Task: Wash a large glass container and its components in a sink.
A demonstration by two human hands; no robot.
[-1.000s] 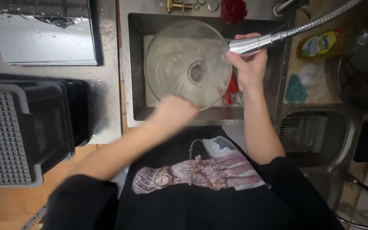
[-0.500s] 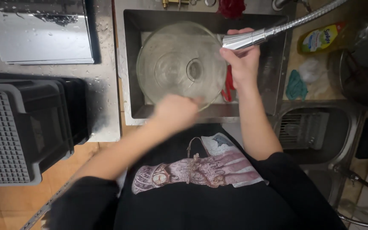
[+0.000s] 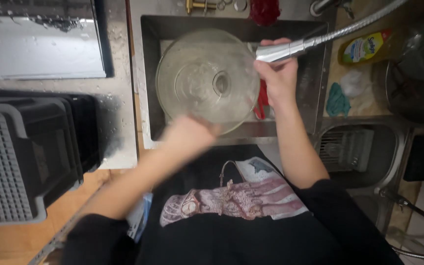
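Grey crates [image 3: 25, 162], perhaps stacked, beside sink [image 3: 149, 88]

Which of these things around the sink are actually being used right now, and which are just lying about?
In use:
- glass lid, gripped at its near rim by the left hand
- spray head, held by the right hand
- sink

Lying about:
- yellow soap bottle
- teal cloth
- grey crate
- metal tray

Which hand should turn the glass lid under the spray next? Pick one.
Left. The left hand already grips the glass lid at its near rim; the right hand is occupied holding the sprayer head.
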